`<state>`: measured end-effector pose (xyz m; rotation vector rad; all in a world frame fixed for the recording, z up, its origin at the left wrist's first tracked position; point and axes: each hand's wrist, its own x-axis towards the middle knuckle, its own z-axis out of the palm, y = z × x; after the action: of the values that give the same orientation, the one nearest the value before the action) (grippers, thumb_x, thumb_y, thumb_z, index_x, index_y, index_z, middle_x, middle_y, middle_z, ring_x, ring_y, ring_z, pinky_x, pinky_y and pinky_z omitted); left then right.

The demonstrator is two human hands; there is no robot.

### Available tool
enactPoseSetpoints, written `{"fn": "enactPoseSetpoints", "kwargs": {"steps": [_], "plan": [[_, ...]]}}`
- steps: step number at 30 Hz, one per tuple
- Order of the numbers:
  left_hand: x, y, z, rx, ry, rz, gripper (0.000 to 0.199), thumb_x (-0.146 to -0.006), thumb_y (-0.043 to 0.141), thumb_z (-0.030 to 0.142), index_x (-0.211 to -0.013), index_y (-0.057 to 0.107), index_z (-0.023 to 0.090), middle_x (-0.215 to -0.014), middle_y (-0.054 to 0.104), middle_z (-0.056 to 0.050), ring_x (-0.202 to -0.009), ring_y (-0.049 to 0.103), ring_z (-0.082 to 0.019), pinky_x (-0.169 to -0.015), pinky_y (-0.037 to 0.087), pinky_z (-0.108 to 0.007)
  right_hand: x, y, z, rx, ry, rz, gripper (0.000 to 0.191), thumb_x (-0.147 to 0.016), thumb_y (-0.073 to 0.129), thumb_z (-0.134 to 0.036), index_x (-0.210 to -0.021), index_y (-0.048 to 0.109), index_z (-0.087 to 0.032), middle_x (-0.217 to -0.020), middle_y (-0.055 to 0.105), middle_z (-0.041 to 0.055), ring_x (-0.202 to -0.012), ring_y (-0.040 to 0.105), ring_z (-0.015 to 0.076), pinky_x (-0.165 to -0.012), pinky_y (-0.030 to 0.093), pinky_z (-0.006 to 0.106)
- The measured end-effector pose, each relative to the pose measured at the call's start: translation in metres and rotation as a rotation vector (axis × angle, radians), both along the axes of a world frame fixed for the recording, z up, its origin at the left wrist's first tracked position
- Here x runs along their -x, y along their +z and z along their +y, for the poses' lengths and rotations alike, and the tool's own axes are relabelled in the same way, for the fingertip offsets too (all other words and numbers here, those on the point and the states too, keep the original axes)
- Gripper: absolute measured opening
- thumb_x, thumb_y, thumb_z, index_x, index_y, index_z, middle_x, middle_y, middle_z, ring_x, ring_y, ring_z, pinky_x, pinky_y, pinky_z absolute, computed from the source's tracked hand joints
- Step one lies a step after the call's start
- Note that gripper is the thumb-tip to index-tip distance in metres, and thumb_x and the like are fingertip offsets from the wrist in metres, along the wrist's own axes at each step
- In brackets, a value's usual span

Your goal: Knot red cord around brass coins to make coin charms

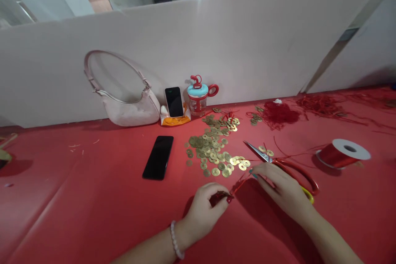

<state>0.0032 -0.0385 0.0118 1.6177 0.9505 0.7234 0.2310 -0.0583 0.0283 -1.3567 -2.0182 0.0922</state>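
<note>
My left hand (pixel 208 203), with a beaded bracelet on its wrist, is closed over a dark coin (pixel 220 196) that its thumb and fingers partly hide. A thin red cord (pixel 241 184) stretches from there to my right hand (pixel 276 187), whose thumb and fingertips pinch its far end. Just beyond both hands lies a spread of brass-coloured square-holed coins (pixel 213 152). Scissors (pixel 261 152) with red handles lie under and beyond my right hand, their blades pointing up and left.
A black phone (pixel 158 157) lies left of the coins. Behind stand a pale handbag (pixel 133 111), a propped phone (pixel 174 102) and a lidded cup (pixel 197 101) against a white partition (pixel 247 45). To the right are a red ribbon spool (pixel 343 154) and tangled red cords (pixel 280 114).
</note>
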Motion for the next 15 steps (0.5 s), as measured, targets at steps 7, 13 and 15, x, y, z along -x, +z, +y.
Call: {"fn": "enactPoseSetpoints", "kwargs": {"steps": [7, 13, 15], "plan": [[0.002, 0.004, 0.001, 0.013, -0.051, -0.011, 0.015, -0.075, 0.056, 0.015, -0.083, 0.068, 0.016, -0.081, 0.065, -0.006, -0.076, 0.058, -0.015, -0.07, 0.044, -0.023, 0.017, 0.007, -0.005, 0.002, 0.066, 0.111, 0.014, -0.085, 0.046, -0.015, -0.09, 0.054, -0.025, -0.083, 0.064, 0.0037, -0.077, 0.062, 0.0168, -0.068, 0.053, 0.028], [0.003, 0.005, 0.001, 0.022, -0.075, -0.05, 0.018, -0.074, 0.056, 0.012, -0.085, 0.069, 0.017, -0.081, 0.065, -0.005, -0.075, 0.057, -0.014, -0.069, 0.043, -0.022, 0.039, 0.004, -0.005, 0.15, 0.183, 0.18, 0.013, -0.086, 0.045, -0.016, -0.086, 0.054, -0.024, -0.075, 0.064, 0.0027, -0.069, 0.062, 0.0147, -0.061, 0.053, 0.024], [0.003, 0.006, 0.001, 0.023, -0.062, -0.064, 0.017, -0.074, 0.057, 0.013, -0.084, 0.07, 0.017, -0.081, 0.065, -0.005, -0.076, 0.057, -0.015, -0.071, 0.044, -0.023, 0.039, 0.001, -0.006, 0.229, 0.188, 0.175, 0.013, -0.087, 0.044, -0.017, -0.085, 0.056, -0.024, -0.074, 0.064, 0.0023, -0.067, 0.063, 0.0143, -0.059, 0.053, 0.023]]}}
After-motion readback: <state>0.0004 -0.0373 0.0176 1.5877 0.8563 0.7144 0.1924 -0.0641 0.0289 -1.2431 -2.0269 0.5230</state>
